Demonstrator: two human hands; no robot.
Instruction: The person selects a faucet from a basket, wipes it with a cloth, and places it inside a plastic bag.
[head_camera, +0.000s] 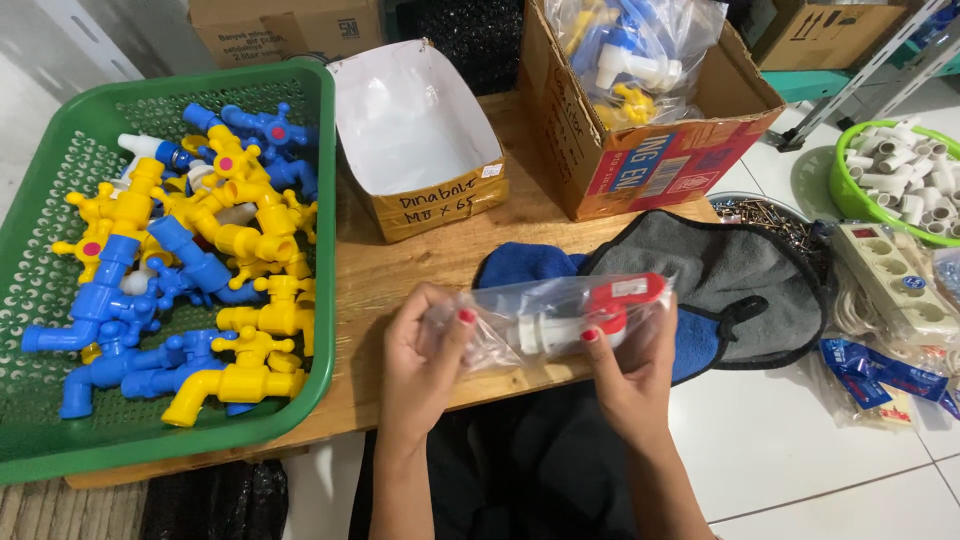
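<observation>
Hands meet over the counter's (400, 270) near edge: my left hand (425, 365) pinches one end of a clear plastic bag (545, 320), my right hand (625, 375) grips the other, fingers closed on the white-and-red tap (585, 318) inside. I see a green basket (310, 250) of blue and yellow taps at the left end.
</observation>
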